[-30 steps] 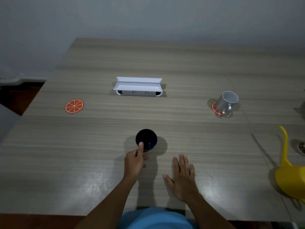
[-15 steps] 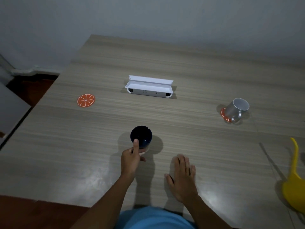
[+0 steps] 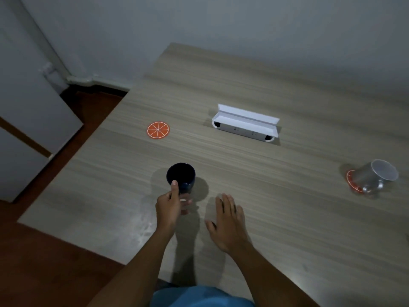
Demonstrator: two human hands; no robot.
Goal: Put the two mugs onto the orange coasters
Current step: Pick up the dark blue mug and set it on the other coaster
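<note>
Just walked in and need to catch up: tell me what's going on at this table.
A person is setting two mugs onto orange coasters. The left hand grips the dark blue mug near the table's front, thumb on its rim. The free orange coaster lies farther back to the left, still bare. The right hand rests flat and open on the table. The silver mug already sits on the other coaster at right.

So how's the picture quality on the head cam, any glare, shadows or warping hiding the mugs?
Head view: dim room; soft glare on the table near its front edge; the dark mug, gripped by the left hand, casts a shadow to its right; wide-angle warping tilts the silver mug at the frame's edge; both mugs show clearly.
</note>
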